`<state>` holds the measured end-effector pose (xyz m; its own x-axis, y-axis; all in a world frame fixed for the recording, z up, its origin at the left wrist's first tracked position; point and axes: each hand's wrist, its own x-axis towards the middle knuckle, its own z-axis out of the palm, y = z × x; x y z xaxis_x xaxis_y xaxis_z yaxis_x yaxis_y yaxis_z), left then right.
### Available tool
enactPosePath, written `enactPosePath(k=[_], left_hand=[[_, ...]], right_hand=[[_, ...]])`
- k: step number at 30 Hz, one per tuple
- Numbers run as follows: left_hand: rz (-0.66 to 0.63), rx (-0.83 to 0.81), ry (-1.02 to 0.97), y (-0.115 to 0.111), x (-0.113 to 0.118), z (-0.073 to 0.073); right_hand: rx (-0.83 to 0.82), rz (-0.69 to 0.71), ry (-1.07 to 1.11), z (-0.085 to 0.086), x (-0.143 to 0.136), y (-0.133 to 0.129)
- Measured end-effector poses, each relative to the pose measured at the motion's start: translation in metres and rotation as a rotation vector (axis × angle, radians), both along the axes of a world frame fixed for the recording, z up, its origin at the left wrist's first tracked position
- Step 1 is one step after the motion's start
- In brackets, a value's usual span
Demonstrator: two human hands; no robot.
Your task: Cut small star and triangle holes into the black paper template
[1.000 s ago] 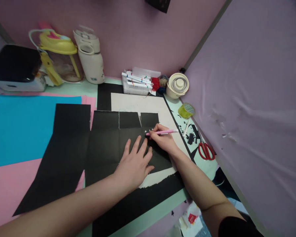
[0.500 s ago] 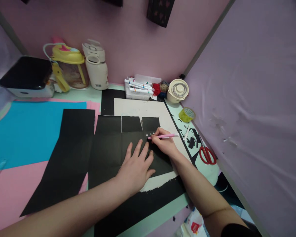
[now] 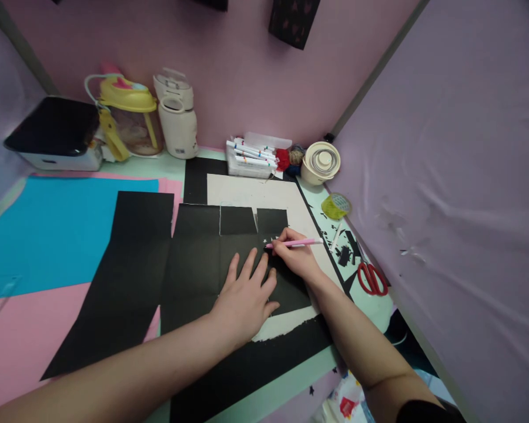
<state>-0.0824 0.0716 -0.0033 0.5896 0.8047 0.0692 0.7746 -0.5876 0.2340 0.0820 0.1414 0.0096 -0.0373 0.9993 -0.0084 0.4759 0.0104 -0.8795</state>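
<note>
A folded sheet of black paper [image 3: 191, 252] with slits along its top edge lies across the desk. My left hand [image 3: 247, 294] rests flat on it, fingers spread. Between the fingers of my right hand [image 3: 293, 252] is a slim pink craft knife or pen [image 3: 302, 242]; its exact kind is not clear. Its tip touches the black paper just beyond my left fingertips. Beside the tip are small star-shaped cutouts [image 3: 265, 241] through which pale colour shows. Under the paper is a pale board [image 3: 247, 187] with a torn lower edge.
Red-handled scissors [image 3: 372, 278], black paper scraps [image 3: 344, 256] and a yellow tape roll [image 3: 335, 205] lie at the right. Along the back stand a box of markers [image 3: 251, 158], a cream round container [image 3: 321, 163], a white bottle [image 3: 177, 126] and a yellow-lidded jug [image 3: 130, 117]. Blue paper [image 3: 66, 229] covers the left.
The whole view has shifted slightly, so things sit a little further right. My left hand stays flat on the paper, and my right hand keeps the pink tool at nearly the same spot.
</note>
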Motion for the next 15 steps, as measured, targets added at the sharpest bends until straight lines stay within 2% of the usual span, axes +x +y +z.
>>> enactPosePath(k=[15], left_hand=[[-0.003, 0.012, -0.007, -0.0004, -0.0004, -0.0012]], right_hand=[[0.039, 0.027, -0.011, 0.0002, 0.0014, 0.0006]])
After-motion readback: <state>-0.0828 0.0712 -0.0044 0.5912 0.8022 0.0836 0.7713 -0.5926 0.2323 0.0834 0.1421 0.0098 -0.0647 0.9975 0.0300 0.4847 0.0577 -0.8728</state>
